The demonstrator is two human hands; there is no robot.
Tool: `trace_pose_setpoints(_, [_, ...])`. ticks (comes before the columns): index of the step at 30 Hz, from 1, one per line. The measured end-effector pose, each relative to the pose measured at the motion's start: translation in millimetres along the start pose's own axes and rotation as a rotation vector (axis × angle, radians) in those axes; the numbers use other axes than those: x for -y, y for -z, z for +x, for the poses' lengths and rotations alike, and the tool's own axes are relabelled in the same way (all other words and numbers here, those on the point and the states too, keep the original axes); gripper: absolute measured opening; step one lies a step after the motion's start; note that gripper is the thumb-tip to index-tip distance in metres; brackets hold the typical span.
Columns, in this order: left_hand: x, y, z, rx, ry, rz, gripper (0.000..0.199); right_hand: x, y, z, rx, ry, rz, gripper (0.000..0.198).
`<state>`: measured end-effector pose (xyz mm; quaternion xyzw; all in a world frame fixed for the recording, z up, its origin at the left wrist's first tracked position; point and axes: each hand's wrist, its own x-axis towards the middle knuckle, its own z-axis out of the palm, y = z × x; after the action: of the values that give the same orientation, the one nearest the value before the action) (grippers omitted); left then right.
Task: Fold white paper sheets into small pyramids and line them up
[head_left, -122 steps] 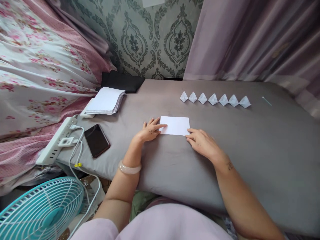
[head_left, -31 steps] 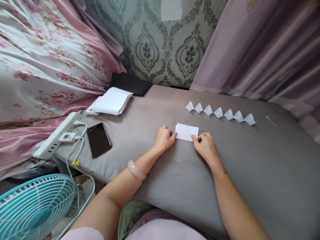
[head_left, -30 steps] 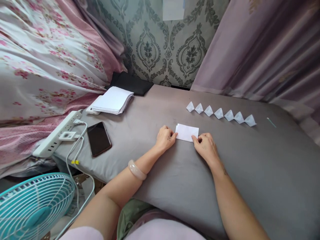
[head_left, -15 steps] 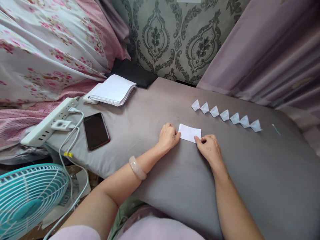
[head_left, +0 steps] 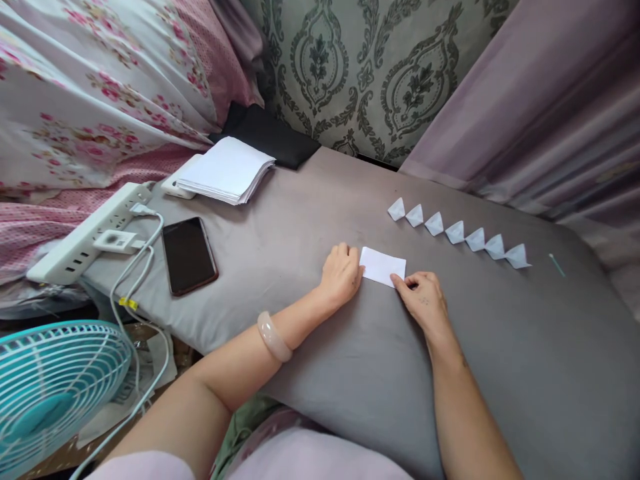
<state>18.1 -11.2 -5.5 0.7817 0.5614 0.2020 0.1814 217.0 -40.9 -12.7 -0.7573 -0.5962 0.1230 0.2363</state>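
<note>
Between my two hands a small white rectangle of paper [head_left: 383,265] lies on the grey cloth surface [head_left: 350,347]. My left hand [head_left: 343,270] has its fingers curled, pinching the paper's left edge. At the lower right corner, my right hand [head_left: 425,293] grips the paper between thumb and fingers. Several folded white paper shapes [head_left: 455,233] stand in a slanting row beyond my right hand, pointed ends up. A bangle [head_left: 274,337] circles my left wrist.
To the left lie a dark phone [head_left: 189,256], a stack of white paper [head_left: 227,168] and a white power strip [head_left: 90,233] with cables. A black cloth item [head_left: 270,133] is behind the stack. A teal fan [head_left: 55,393] stands lower left; a thin stick [head_left: 557,265] lies far right.
The camera view has shifted slightly, so the row of folded shapes sits a little further right. Both hands stay on the paper, with the left fingers slightly changed in pose.
</note>
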Motion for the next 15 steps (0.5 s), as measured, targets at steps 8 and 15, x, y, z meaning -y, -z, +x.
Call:
trace_pose_setpoints(8, [0.8,-8.4,3.1,0.101,-0.453,0.096,0.033,1.1,-0.6,0.7,-0.018,0.007,0.015,0.036])
trace_pose_setpoints(15, [5.1,-11.7,-0.6,0.137,-0.357,0.098,0.044,2.8,1.1,-2.7,0.007,0.007,0.034,0.035])
